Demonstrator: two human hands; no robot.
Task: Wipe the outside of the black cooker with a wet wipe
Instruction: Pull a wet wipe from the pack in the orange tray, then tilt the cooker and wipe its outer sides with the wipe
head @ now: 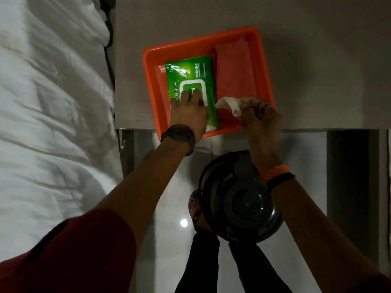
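Observation:
A green pack of wet wipes (191, 75) lies in an orange tray (265, 66) on a grey table. My left hand (189, 112) presses flat on the pack's white flap, fingers spread. My right hand (259, 117) pinches a crumpled white wet wipe (229, 104) just right of the pack, over the tray. The black cooker (239, 199) with its round lid stands on the floor below the table's edge, under my right forearm, with neither hand on it.
A folded pink cloth (234, 68) lies in the tray's right half. A bed with white sheets (53, 102) fills the left side. The glossy tiled floor (169, 208) lies between bed and cooker. My legs and a sandalled foot (195, 210) stand beside the cooker.

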